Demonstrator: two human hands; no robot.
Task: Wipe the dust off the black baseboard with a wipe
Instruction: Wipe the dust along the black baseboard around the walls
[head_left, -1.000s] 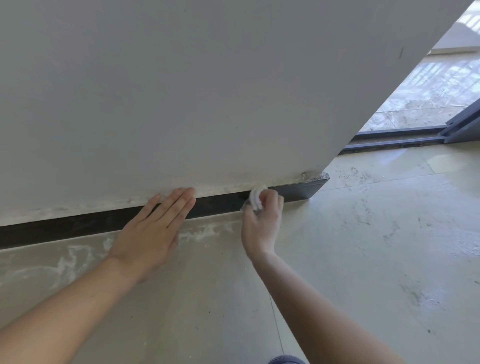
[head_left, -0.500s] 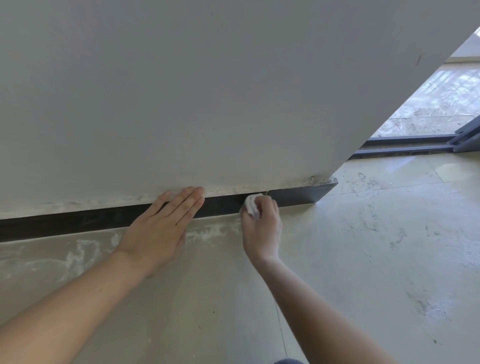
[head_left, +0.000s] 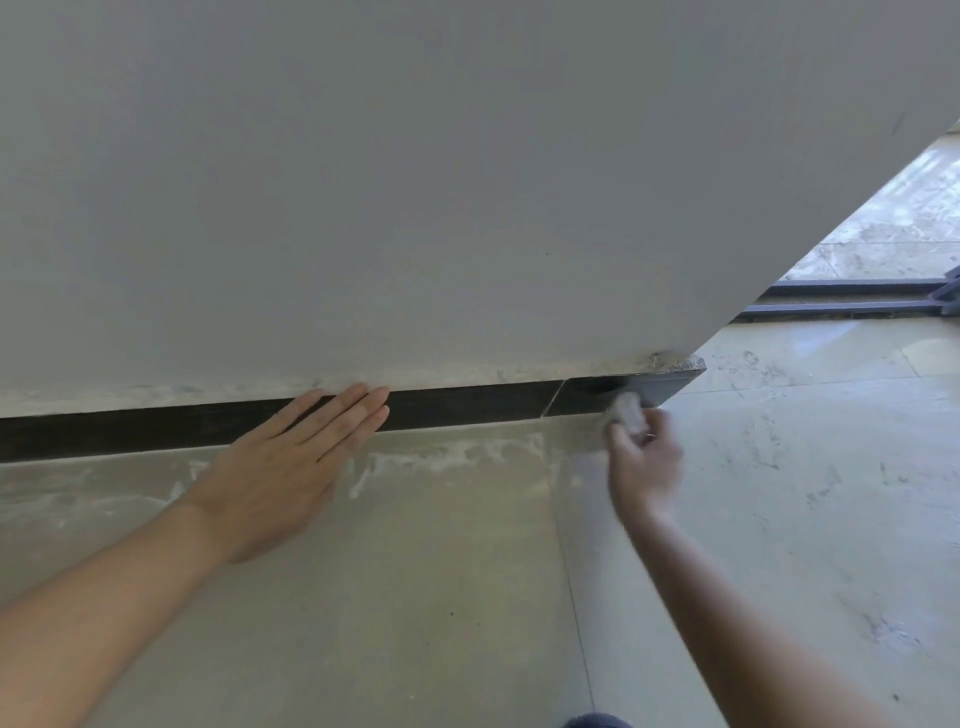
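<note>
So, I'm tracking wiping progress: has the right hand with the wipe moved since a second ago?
Yes. The right hand with the wipe has slid right along the baseboard, nearer its corner.

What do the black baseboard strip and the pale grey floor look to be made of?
Black baseboard strip: probably matt wood or laminate, given faint streaky grain and a thin seam. Pale grey floor: likely polished tile or stone, with thin joint lines, sheen at right and dusty smears.

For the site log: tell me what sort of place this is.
Probably an indoor room or hallway, freshly built or renovated: a plain grey wall with a black baseboard, a tiled floor smeared with white dust, and a dark door track at the opening.
</note>
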